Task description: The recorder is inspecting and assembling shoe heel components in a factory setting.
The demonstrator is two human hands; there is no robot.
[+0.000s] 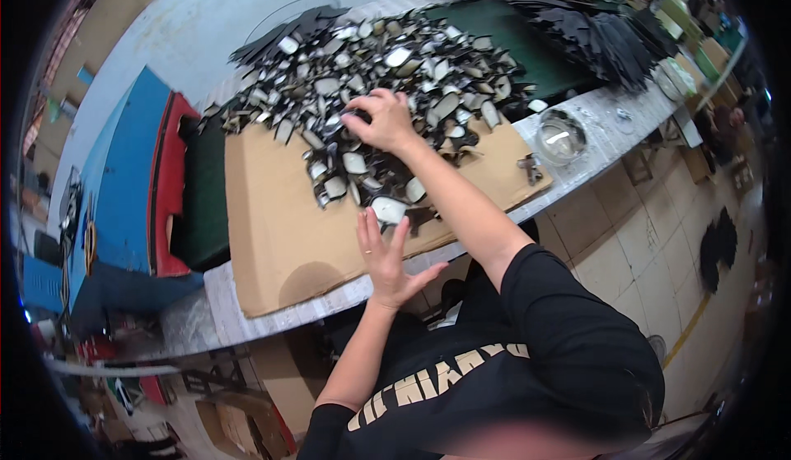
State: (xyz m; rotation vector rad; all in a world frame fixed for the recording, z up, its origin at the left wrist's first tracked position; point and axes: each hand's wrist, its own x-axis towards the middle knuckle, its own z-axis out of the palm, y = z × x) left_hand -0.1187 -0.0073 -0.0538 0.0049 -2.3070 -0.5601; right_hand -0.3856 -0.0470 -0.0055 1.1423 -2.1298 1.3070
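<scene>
A wide pile of small black pieces with pale, rounded faces point(329, 86) spreads over the table; their exact kind is unclear. Over its middle, my right hand point(383, 122) has its fingers and thumb curled around something dark that I cannot make out. My left hand point(387, 264) is open at the pile's near edge, fingers stretched and thumb out to the side. Just beyond its fingertips is a larger pale oval piece point(388, 209); whether they touch it cannot be told. Under the near part of the pile lies a brown cardboard sheet point(268, 213).
A clear round bowl point(561, 138) stands on the table's right side, near a small metal part point(530, 168) on the cardboard. Dark flat strips point(589, 35) are heaped at the far right. A blue machine housing point(119, 188) with a red edge borders the left side.
</scene>
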